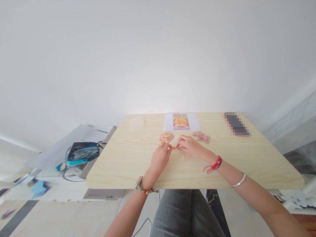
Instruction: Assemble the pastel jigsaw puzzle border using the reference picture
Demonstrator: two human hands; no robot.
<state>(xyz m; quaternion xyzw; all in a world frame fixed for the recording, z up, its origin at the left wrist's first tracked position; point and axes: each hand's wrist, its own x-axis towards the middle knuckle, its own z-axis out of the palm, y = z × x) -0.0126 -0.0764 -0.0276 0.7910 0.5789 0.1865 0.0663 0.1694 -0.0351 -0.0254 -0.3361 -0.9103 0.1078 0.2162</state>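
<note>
My left hand [160,158] and my right hand [192,145] meet over the middle of the table, fingertips pinched close together. Small orange-brown puzzle pieces [174,148] show between them, one at each hand's fingertips; whether they are joined is too small to tell. Just beyond my left fingers lies a pile of orange and mixed puzzle pieces [166,137]. A second pile, pinkish and purple [202,136], sits beyond my right hand. A few pale pieces [186,158] are scattered below my right palm. Behind the piles lies a printed sheet [168,122] with a yellow figure pictured on it.
The light wooden table [118,164] stands against a white wall. A blurred-out phone [237,125] lies at the far right, and a pale, flat rectangle [137,123] at the far left. Left of the table, a dark packet [84,150] and cables rest on a lower surface.
</note>
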